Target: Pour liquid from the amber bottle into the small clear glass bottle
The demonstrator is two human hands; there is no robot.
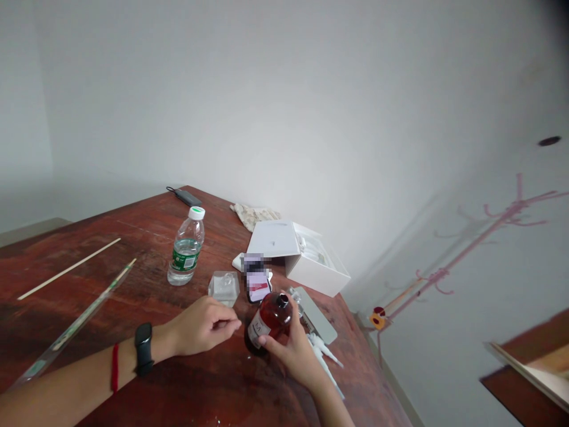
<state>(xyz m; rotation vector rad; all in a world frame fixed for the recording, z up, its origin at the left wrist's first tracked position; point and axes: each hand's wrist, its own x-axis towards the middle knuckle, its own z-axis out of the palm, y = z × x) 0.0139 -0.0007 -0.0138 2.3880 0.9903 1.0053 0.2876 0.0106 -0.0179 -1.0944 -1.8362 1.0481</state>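
Observation:
My right hand (296,350) is wrapped around a reddish-brown bottle (272,314) with a pale label that shows an "M". The bottle leans a little over the wooden table (146,296), and its narrow mouth has no cap on it. Just left of the bottle, my left hand (207,326) is closed, fingers curled in; whatever they may hold is hidden. Beyond that hand sits a small clear box (223,289). A phone (258,287), partly blurred out, lies behind the bottle.
A water bottle (185,249) stands upright at left, near a thin stick (69,270) and a wrapped stick (84,314). An open white box (315,270), a grey flat case (317,314), a white cloth (253,214) and a dark device (186,196) lie around. A pink coat rack (471,240) stands right.

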